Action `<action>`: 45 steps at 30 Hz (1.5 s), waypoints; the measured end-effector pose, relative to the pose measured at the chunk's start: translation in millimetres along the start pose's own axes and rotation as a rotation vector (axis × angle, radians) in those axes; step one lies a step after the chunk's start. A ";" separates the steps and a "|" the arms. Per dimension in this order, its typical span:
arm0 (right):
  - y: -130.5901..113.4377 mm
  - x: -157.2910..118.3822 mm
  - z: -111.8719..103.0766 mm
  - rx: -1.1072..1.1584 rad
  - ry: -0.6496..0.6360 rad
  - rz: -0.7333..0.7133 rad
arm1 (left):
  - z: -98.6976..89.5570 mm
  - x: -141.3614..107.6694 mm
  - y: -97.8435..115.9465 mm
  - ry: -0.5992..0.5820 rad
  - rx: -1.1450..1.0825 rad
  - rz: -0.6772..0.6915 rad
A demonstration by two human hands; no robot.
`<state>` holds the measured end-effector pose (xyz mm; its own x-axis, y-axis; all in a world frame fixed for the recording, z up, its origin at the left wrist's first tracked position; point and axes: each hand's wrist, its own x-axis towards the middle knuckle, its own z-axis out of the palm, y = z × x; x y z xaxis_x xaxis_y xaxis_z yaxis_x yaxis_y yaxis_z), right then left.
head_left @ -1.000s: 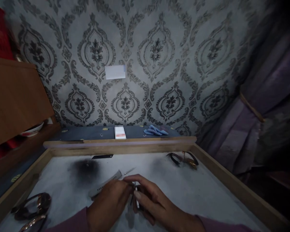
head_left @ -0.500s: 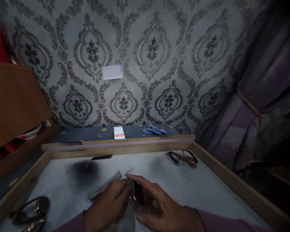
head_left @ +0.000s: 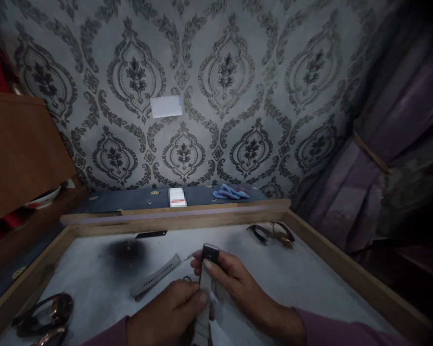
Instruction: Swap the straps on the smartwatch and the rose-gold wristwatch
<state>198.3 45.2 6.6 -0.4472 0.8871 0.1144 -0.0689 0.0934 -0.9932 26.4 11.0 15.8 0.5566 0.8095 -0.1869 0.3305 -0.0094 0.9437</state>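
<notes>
My right hand (head_left: 234,276) pinches a smartwatch (head_left: 210,252) with a dark, rectangular face, held above the white tray floor. A pale grey strap (head_left: 202,317) runs down from the watch toward me. My left hand (head_left: 173,307) grips this strap, thumb on top. Left of the hands, a loose grey watch strap (head_left: 155,277) with a row of holes lies on the tray. A thin metal tool (head_left: 188,257) lies by its upper end, its other end hidden behind my right fingers. Above my left hand shows a small black loop (head_left: 187,278).
The wooden-rimmed tray (head_left: 176,215) also holds watches (head_left: 54,310) at left, more watches (head_left: 270,234) at back right and a black flat strip (head_left: 150,234). Behind its rim lie a blue cloth (head_left: 231,192) and a small box (head_left: 176,197). A wooden cabinet (head_left: 21,149) stands at left.
The watch has turned upward, so its face and the strap below it now show. My left hand has slid lower, along the strap. The loose strap lies where it was.
</notes>
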 end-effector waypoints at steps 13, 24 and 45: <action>17.8 7.7 -2.3 0.011 -0.217 0.060 | -7.2 -2.2 -5.5 0.317 0.191 0.108; 19.4 0.0 6.0 0.200 -0.405 0.210 | -21.0 -7.6 5.0 0.316 0.538 0.232; 6.5 2.7 4.4 0.133 -0.189 0.347 | -55.9 -17.4 -7.3 0.417 0.824 -0.066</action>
<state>192.7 46.2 0.5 -0.6191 0.7560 -0.2127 0.0055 -0.2666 -0.9638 -28.3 29.8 27.4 0.2509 0.9675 0.0308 0.8783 -0.2409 0.4129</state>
